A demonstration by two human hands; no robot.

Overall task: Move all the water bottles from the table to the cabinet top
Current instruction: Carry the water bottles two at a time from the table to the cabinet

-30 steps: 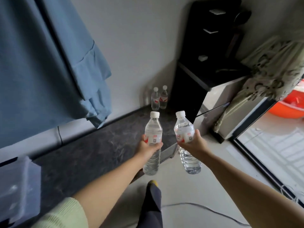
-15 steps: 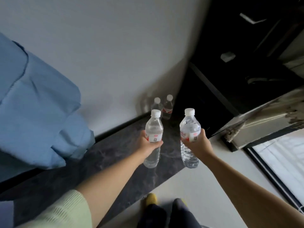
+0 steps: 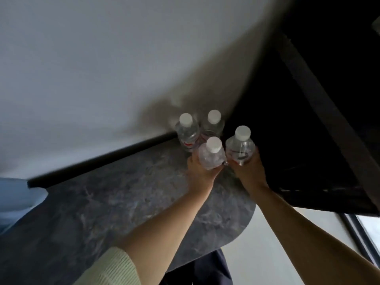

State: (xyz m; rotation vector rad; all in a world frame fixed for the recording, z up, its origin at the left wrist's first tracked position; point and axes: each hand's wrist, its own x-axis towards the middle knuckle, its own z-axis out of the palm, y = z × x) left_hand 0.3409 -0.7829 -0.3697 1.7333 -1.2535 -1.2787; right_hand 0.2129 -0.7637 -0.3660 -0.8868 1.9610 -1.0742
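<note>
Two clear water bottles with white caps stand in the far corner of the dark marbled cabinet top (image 3: 115,202): one on the left (image 3: 187,132) and one beside it (image 3: 212,125), both against the wall. My left hand (image 3: 202,171) grips a third bottle (image 3: 211,155) just in front of them. My right hand (image 3: 247,171) grips a fourth bottle (image 3: 241,147) right next to it, close to the black unit. Whether the held bottles touch the surface is hidden by my hands.
A tall black unit (image 3: 308,120) rises immediately right of the bottles. The white wall (image 3: 123,68) backs the cabinet top. Blue cloth (image 3: 18,194) hangs at the left edge. The cabinet top's rounded front corner (image 3: 244,227) is near my legs.
I have stepped closer and both hands have carried their bottles forward and down to the corner, right beside the two standing bottles.
</note>
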